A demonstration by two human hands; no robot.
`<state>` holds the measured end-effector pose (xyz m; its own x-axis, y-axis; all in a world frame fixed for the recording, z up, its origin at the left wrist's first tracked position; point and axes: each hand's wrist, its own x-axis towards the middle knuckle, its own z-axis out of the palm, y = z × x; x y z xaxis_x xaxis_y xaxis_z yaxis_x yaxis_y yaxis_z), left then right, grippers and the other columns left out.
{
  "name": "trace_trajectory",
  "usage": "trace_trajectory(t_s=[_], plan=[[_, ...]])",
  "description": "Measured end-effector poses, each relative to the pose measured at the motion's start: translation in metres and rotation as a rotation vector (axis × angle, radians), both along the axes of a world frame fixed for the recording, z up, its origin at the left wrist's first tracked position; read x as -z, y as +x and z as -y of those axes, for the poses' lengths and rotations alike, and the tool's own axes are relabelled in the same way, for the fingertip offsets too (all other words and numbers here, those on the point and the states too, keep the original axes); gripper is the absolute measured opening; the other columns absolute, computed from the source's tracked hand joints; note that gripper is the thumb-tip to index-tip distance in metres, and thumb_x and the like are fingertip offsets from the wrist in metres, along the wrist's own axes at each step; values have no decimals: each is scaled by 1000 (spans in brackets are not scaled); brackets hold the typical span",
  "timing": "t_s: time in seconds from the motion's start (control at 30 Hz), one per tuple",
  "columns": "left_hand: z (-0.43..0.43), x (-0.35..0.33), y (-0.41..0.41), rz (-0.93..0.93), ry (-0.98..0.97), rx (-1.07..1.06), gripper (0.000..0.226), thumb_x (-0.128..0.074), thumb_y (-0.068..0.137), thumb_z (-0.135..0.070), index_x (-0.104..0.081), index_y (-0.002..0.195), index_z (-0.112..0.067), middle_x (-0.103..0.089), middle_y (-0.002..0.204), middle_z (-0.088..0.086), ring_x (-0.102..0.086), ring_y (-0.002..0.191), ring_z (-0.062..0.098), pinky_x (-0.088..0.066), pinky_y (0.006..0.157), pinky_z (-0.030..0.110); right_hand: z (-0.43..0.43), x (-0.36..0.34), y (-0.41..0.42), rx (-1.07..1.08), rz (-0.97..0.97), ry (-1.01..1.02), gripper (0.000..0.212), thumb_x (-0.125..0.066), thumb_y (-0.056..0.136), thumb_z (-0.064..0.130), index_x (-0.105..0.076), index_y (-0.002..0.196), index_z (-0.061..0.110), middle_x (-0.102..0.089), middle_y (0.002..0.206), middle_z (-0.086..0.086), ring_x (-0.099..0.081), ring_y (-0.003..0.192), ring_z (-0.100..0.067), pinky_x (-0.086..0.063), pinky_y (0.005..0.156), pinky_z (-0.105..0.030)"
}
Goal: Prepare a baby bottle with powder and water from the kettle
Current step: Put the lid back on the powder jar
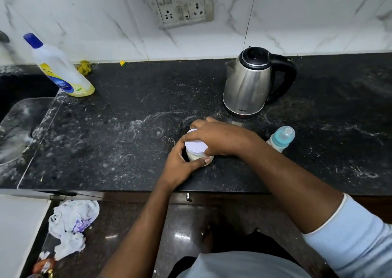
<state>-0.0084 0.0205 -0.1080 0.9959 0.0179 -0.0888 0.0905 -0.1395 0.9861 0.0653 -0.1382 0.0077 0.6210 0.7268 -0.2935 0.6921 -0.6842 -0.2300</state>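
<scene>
Fingers (pixel 178 149) of left hand (pixel 180 165) wrap powder jar (pixel 196 156) | right hand (pixel 222 137) grips lid (pixel 195 146) on top

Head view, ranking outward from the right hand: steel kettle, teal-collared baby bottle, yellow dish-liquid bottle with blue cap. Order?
1. Teal-collared baby bottle, just right of the wrist of the right hand.
2. Steel kettle, just behind that hand; too close to call against the baby bottle.
3. Yellow dish-liquid bottle with blue cap, far left by the sink.

White-lidded jar (pixel 195 148), teal-capped baby bottle (pixel 281 138), speckled black counter (pixel 131 129).
</scene>
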Motion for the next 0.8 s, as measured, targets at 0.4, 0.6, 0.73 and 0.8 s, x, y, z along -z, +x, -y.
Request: trace_trajectory(t_s=[0.4,0.6,0.73,0.8], plan=[[0,3,1,43,58,-4,70,-100,62,-39,-66,123,-50,-76,124,-8,-71,117,11,-55,98,27,-6,5,0,69,74,-54,71,-88,73,38,-57,138,37,-54,111,-3,-59,105,-28,-45,67,-37],[-1,5,1,53,26,27,77,-100,65,-31,-64,131,-47,-76,127,-2,-72,120,19,-58,103,40,-14,18,-14,238,268,-105,81,-54,82,86,-57,115,12,-76,105,-12,-74,97,-34,-36,64,-36],[-2,4,-1,59,70,38,78,-100,66,-35,-62,133,-50,-74,131,-9,-70,123,14,-56,105,37,5,8,-22,333,161,-145,90,-32,78,98,-72,99,21,-77,99,-9,-61,78,-29,-35,66,-36],[-3,3,-1,36,84,44,79,-101,64,-41,-61,132,-54,-73,131,-13,-69,122,10,-55,101,32,12,0,-24,236,166,-145,72,-44,88,84,-74,102,20,-76,102,-10,-60,78,-30,-37,66,-37]])
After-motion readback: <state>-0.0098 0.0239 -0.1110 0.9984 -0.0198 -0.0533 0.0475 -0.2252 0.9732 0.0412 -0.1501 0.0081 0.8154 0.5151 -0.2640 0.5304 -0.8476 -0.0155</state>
